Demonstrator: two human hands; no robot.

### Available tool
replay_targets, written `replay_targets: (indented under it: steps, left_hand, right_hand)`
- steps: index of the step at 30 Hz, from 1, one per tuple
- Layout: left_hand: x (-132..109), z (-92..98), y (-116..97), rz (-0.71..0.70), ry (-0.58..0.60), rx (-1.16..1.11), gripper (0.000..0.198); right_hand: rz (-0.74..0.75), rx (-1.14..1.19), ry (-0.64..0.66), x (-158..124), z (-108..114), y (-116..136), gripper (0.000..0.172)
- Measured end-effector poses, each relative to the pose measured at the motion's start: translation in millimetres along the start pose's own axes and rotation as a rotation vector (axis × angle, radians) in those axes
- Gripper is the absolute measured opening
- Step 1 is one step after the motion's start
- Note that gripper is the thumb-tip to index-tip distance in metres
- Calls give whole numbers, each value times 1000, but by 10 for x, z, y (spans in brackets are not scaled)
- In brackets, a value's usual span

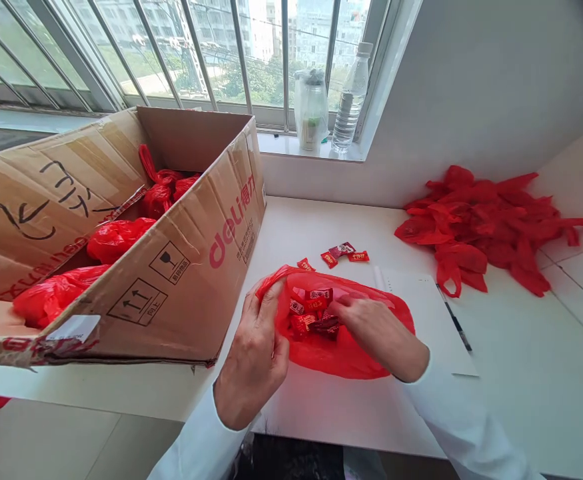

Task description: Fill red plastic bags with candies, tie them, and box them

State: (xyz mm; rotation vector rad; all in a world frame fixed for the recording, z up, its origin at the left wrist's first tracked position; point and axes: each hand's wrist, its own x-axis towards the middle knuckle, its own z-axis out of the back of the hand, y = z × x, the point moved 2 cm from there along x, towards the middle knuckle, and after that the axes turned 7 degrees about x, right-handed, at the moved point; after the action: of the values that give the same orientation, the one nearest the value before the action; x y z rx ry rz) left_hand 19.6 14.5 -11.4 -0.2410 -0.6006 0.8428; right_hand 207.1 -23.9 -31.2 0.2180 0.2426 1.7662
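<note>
A red plastic bag (366, 360) lies on the white table with its mouth spread wide. My left hand (256, 347) is closed on the bag's left edge, thumb and fingers gripping the film. Inside the bag sits a small heap of red and dark-red wrapped candies (316, 300). My right hand (366, 323) reaches into the opening from the right, its fingers drawn together against the candies; whether they hold one is hidden. Just behind the bag lie several loose candies (342, 250).
At left stands an open cardboard box (181, 267) with tied red bags (121, 239) inside. A heap of red bags (496, 227) lies at the back right, near white paper (421, 300) and a black pen (455, 319). A plastic bottle (352, 100) and a cup (311, 110) stand on the windowsill.
</note>
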Motion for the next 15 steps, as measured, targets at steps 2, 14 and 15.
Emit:
replay_targets:
  steps: [2,14,15]
  left_hand:
    - [1,0,8,2,5,3,80]
    - [9,-130,83,40,49,12,81]
    - [15,-133,88,35,43,7,82]
  right_hand:
    - [-6,-4,2,198,-151,52,25]
    - [-130,-34,-32,518,-478,-84,11]
    - [-118,-32,-45,460,-413,-23,11]
